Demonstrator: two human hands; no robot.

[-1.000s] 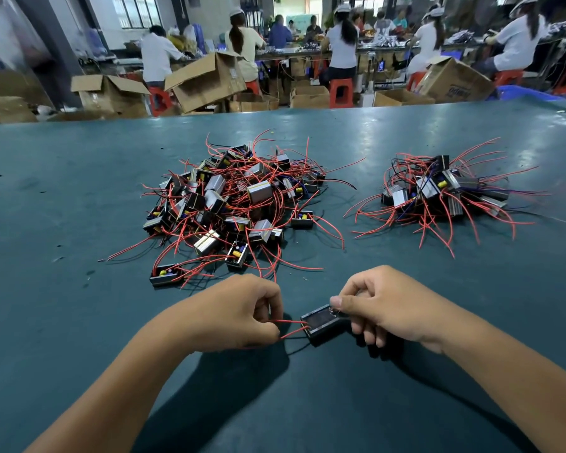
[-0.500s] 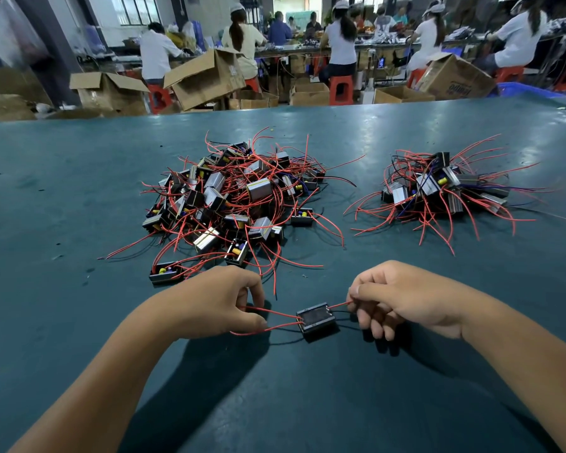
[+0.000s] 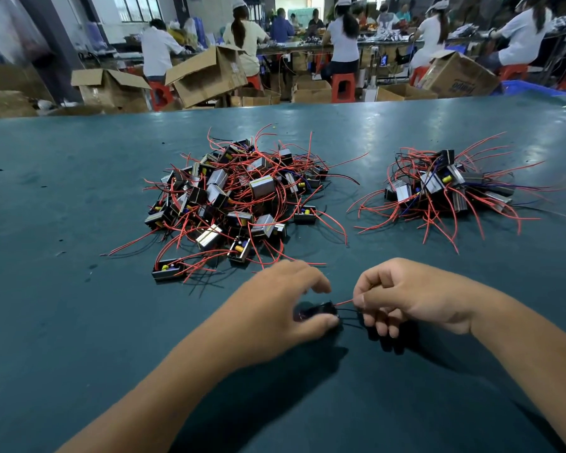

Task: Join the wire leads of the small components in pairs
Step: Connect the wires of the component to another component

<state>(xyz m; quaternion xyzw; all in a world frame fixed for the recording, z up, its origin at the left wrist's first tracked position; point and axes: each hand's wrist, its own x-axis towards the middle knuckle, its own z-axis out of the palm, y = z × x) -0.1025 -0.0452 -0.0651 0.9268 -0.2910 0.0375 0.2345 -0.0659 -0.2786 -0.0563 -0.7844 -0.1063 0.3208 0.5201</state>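
Your dark teal surface (image 3: 79,322) carries two heaps of wired components: a larger pile (image 3: 232,204) at centre, a smaller pile (image 3: 445,191) to its right.

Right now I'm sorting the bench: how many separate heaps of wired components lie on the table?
2. The larger heap lies left of centre; the smaller heap lies to the right. One more component sits apart between the hands.
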